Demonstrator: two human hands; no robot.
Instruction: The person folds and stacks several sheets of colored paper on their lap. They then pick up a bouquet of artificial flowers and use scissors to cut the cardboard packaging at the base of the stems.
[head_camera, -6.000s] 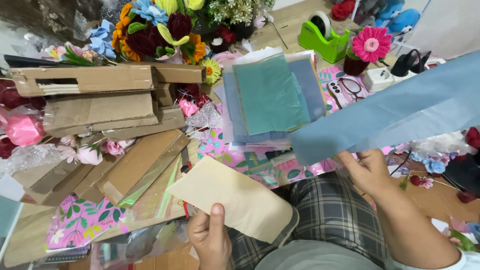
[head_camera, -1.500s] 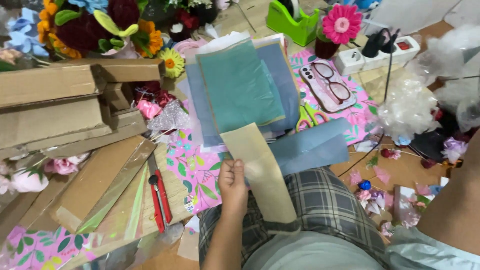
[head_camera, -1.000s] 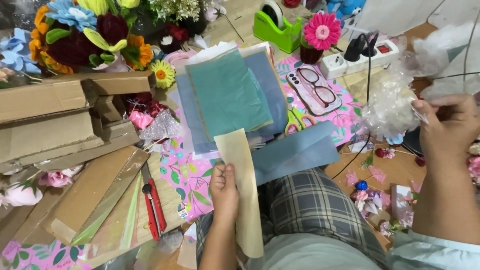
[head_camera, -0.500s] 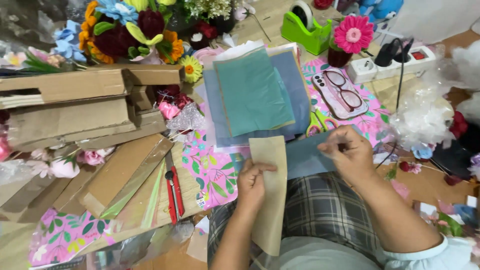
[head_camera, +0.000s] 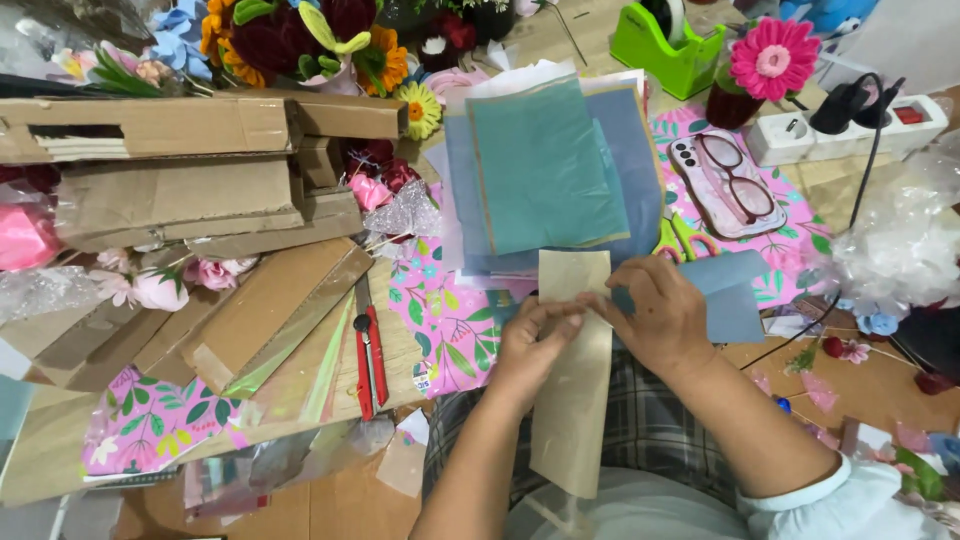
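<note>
My left hand (head_camera: 530, 345) and my right hand (head_camera: 655, 310) both pinch a long beige sheet of paper (head_camera: 572, 400) that hangs over my lap. Under my right hand lies a folded blue sheet (head_camera: 730, 295). Just beyond the hands sits a stack of teal and blue paper sheets (head_camera: 545, 170) on a pink floral mat (head_camera: 450, 320).
A red utility knife (head_camera: 370, 345) lies left of my hands beside flat cardboard pieces (head_camera: 200, 200). Glasses rest on a phone (head_camera: 725, 185). A green tape dispenser (head_camera: 670, 40), power strip (head_camera: 850, 130), artificial flowers (head_camera: 300, 40) and clear wrap (head_camera: 900, 240) surround the work area.
My right hand let go of the big blue sheet, reached out to the right, then came back onto the beige paper. The beige paper turned from flat to lengthwise.
</note>
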